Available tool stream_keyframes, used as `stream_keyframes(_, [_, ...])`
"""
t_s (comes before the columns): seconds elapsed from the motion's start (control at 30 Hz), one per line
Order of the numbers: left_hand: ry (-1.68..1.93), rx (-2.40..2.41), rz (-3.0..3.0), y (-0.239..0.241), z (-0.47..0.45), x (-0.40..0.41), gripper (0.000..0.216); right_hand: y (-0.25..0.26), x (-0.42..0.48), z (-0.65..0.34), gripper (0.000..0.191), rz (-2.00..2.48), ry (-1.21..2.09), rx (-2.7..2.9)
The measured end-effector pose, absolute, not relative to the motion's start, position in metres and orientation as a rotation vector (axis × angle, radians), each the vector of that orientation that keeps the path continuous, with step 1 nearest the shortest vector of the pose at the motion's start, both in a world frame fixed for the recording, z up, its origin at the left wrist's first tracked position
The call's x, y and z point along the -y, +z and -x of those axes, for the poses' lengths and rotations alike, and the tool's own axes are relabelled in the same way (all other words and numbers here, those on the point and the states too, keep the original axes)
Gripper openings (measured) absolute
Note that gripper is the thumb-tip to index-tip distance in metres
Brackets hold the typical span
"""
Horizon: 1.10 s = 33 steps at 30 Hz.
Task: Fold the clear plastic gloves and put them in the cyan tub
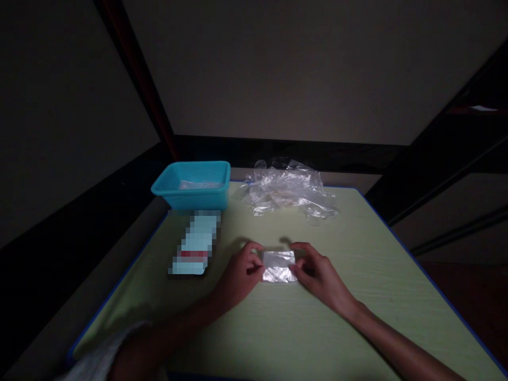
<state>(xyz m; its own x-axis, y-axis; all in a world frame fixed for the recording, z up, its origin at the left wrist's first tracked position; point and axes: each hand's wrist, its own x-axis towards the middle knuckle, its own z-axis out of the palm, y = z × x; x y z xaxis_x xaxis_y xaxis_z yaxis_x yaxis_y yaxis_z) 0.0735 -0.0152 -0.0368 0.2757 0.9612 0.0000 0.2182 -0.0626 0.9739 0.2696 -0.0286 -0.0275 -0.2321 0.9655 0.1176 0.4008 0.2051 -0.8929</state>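
The left hand [237, 274] and right hand [319, 275] each pinched one end of a small folded plastic film [279, 266], which lay flat mid-tabletop [369, 317]. The fingers were closed on its edges. Folding it neatly probably meant holding both ends level and the slippery layers aligned. A teal basin [192, 191] and a plastic heap [288, 188] sat beyond.

1. One head-worn view looked forward and down across the table [357, 317], straight onto the person's own hands.
2. It sat close: left hand [238, 272] and right hand [317, 275] landed low-centre, small sheet [280, 266] pinched between them, forearms [397, 344] running off the bottom edge.
3. Beyond the hands, blue tub [190, 193] off the left hand and plastic heap [286, 193] ahead marked the far edge; dark wall [278, 69] filled the top.
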Motion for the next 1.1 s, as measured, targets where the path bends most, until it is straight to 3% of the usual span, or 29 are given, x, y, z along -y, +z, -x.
stream_keyframes(0.27, [0.969, -1.168, -1.567, -0.046, -0.073, 0.015, 0.053, -0.033, 0.026, -0.266, 0.044, 1.323, 0.926, 1.698])
stream_keyframes(0.43, [1.084, -1.267, -2.052, -0.039, -0.069, 0.023, 0.042, -0.032, 0.023, -0.264, 0.044, 1.357, 0.935, 1.690])
stream_keyframes(0.53, [0.882, -1.063, -2.496, -0.029, -0.068, 0.033, 0.036, -0.031, 0.022, -0.263, 0.045, 1.362, 0.950, 1.679])
stream_keyframes(0.7, [0.452, -0.922, -2.783, -0.027, -0.072, 0.046, 0.066, -0.030, 0.020, -0.264, 0.044, 1.332, 0.944, 1.709])
stream_keyframes(0.87, [0.252, -0.991, -2.832, -0.033, -0.072, 0.047, 0.067, -0.028, 0.020, -0.264, 0.040, 1.290, 0.924, 1.735])
stream_keyframes(1.0, [0.215, -1.019, -2.847, -0.033, -0.072, 0.047, 0.064, -0.026, 0.024, -0.267, 0.023, 1.247, 0.659, 1.769])
stream_keyframes(1.1, [0.235, -1.046, -2.841, -0.035, -0.072, 0.048, 0.060, -0.023, 0.031, -0.265, 0.023, 1.092, 0.391, 2.045])
